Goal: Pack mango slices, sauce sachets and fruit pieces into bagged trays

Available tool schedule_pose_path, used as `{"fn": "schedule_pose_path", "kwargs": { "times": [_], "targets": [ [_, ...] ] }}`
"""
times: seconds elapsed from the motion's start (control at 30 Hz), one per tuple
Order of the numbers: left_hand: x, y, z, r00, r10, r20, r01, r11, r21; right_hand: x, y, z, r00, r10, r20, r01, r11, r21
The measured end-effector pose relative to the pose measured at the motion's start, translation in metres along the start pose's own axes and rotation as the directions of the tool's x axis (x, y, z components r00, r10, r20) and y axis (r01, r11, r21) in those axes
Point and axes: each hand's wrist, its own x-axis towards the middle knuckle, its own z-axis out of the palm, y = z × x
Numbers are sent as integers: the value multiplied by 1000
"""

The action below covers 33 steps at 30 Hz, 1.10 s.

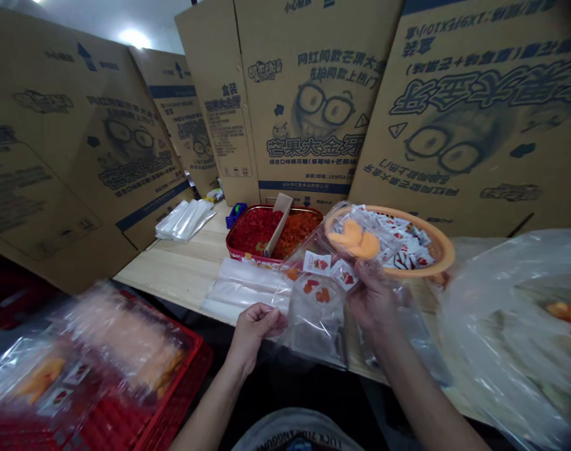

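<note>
Clear plastic bag [325, 246], 1 pc., centre of frame, raised above table [175, 274], tilted. Contents visible thru film: orange pcs. [355, 240] at upper end, 2 printed sachets [317, 263] below.

R. hand [374, 297]: fingers closed on bag's right side, nr. the sachets. L. hand [259, 326]: thumb & fingers pinched nearly together on film at bag's lower left.

Beneath, nr. table's front edge: 1 clear pkt. [318, 332] w/ small orange-red bits. L. of it: flat clear sleeves [245, 285].

Behind: rect. tin [247, 255], cardboard divider [278, 227]; red bits left, orange bits right. Blue tape dispenser [235, 216] just beside, left. Orange basket [442, 250], right of ctr., full of sachets.

Lower left: red crate [146, 426] w/ filled bags [125, 338], blurred. Far right: lg. translucent bag [496, 300]. Top: printed cartons [304, 37].
</note>
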Motion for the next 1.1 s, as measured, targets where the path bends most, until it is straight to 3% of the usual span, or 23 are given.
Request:
{"fn": "schedule_pose_path", "kwargs": {
  "times": [0.17,0.37,0.47,0.63,0.83,1.0,1.1],
  "targets": [
    [-3,3,6,993,-52,104,54,998,-18,-1,-1,0,998,32,54,-31,999,-14],
    [-2,10,2,998,61,10,-61,998,-26,2,-5,-5,998,53,17,-52,998,-40],
    [-2,11,-2,997,69,22,-69,998,-7,4,-3,-11,995,91,-29,-92,994,-53],
    [-5,14,-3,994,35,107,-40,998,43,2,3,-13,978,210,-10,-210,974,-88],
    [-10,23,0,972,-23,232,-2,994,109,-2,4,-1,966,257,2,-255,960,-118],
    [0,26,-2,988,-80,134,79,997,10,-10,7,6,947,311,84,-292,938,-188],
    [6,26,-7,988,-93,125,102,992,-70,-13,8,4,902,408,141,-360,890,-279]
  ]
}}
